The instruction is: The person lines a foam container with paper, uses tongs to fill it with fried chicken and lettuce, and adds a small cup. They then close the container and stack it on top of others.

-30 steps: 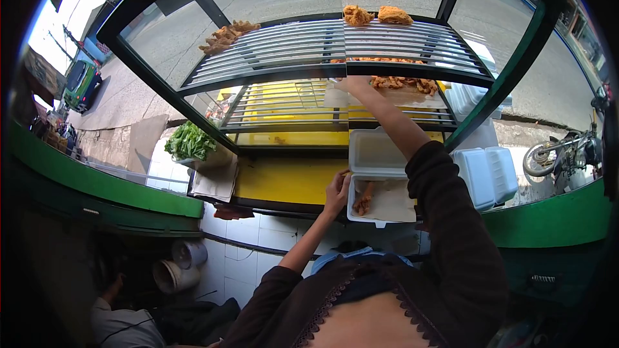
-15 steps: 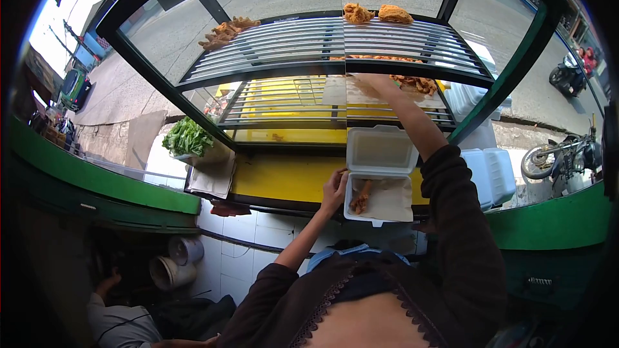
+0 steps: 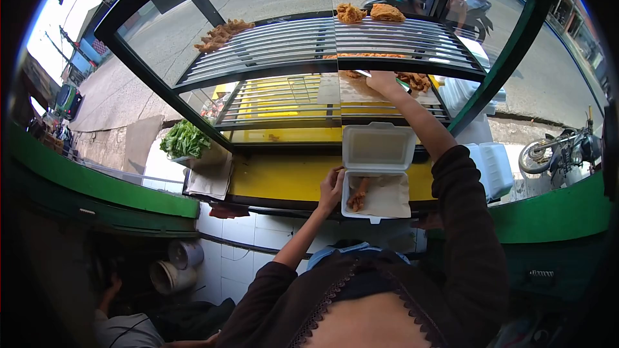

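A white foam takeaway box (image 3: 377, 148) stands open on the yellow counter, its lid tipped back. Inside, a piece of fried chicken (image 3: 358, 196) lies at the left on brown paper (image 3: 389, 194). My left hand (image 3: 331, 190) grips the box's left edge, fingers closed on the rim. My right hand (image 3: 383, 82) reaches into the display case's lower shelf, closed round a thin shiny metal utensil (image 3: 364, 73), mostly hidden by the shelf bar. Around it are fried pieces (image 3: 414, 81) on paper.
More fried chicken (image 3: 387, 13) sits on the upper rack (image 3: 271, 45). Lettuce (image 3: 185, 139) stands left of the yellow counter (image 3: 277, 177). Stacked foam boxes (image 3: 490, 171) are at right. Another person (image 3: 129, 330) is low at left, near buckets (image 3: 171, 274). Motorbikes pass on the road.
My right hand has shifted slightly within the lower shelf, and the shiny utensil now shows. My left hand stays on the box. Motorbike riders have come into view behind the case.
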A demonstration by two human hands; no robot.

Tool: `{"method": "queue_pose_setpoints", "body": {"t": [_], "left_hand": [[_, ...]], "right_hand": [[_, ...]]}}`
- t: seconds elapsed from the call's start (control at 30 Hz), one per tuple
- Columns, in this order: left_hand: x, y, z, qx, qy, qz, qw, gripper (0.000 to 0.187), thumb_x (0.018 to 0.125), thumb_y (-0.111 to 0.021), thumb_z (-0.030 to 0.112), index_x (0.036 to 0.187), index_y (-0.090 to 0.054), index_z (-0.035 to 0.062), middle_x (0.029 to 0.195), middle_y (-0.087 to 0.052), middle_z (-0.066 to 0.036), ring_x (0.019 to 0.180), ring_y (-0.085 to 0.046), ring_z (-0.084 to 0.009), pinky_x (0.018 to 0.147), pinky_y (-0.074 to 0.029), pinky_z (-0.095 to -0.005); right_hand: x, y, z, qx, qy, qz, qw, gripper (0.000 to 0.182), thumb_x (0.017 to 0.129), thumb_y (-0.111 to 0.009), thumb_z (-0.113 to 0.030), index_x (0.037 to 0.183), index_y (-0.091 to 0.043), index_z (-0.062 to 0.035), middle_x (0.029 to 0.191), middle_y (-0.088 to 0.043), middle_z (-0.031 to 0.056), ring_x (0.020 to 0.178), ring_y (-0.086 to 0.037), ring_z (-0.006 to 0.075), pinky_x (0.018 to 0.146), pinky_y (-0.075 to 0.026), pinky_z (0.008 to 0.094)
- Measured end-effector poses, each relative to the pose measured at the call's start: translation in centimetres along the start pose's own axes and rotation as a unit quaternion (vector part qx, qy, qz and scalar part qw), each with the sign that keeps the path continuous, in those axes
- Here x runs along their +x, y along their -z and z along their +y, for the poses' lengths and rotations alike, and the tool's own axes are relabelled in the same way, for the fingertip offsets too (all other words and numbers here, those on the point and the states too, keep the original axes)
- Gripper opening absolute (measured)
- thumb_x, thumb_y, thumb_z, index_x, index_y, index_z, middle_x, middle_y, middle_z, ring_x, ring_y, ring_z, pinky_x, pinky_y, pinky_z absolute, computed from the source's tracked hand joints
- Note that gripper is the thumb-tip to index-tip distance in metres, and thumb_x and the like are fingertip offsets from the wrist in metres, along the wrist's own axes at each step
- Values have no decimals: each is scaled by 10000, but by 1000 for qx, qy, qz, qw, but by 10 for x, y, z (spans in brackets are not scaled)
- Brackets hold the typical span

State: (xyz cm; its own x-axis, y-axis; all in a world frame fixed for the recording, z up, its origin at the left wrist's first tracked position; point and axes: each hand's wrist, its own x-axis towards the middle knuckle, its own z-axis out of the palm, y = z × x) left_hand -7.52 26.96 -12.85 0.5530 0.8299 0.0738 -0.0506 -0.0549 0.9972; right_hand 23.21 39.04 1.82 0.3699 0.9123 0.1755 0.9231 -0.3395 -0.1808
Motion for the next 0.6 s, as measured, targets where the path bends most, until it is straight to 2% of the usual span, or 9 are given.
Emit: {"method": "queue_pose_setpoints", "body": {"t": [0.07,0.2,0.4,0.47,0.6], "left_hand": [[1,0,0,-3,1,-2,1000,297,981,-486,223,1118,-563,-29,806,-614,-46,733,-546,-62,659,-470,-220],[1,1,-3,10,-4,1,1000,295,980,-490,225,1113,-566,-28,802,-609,-41,730,-537,-58,652,-464,-217],[0,-3,1,-9,-19,12,1000,285,974,-500,213,1106,-563,-31,785,-610,-47,721,-527,-59,637,-450,-216],[0,-3,-3,-17,-20,17,1000,285,971,-505,205,1117,-556,-34,770,-615,-58,715,-528,-62,630,-448,-221],[0,-1,-6,12,-12,11,1000,275,975,-498,208,1090,-568,-33,815,-619,-57,757,-538,-66,669,-452,-216]], "right_hand": [[-5,0,2,-26,26,71,997,454,751,-632,-122,1203,-591,-135,1212,-562,155,1165,-494,336,989,-385,455],[-4,2,11,-62,39,54,996,455,748,-654,-128,1199,-594,-146,1193,-569,163,1152,-506,332,969,-398,458],[-24,29,8,-35,102,143,984,500,741,-705,-179,1222,-578,-134,1201,-565,148,1169,-491,323,983,-377,455],[-34,60,-7,-4,28,-25,999,547,740,-719,-203,1253,-548,-113,1255,-531,153,1202,-461,325,1010,-352,453],[-26,48,-1,-6,4,-3,1000,603,732,-736,-232,1280,-520,-102,1284,-505,162,1217,-445,327,1017,-346,457]]}}
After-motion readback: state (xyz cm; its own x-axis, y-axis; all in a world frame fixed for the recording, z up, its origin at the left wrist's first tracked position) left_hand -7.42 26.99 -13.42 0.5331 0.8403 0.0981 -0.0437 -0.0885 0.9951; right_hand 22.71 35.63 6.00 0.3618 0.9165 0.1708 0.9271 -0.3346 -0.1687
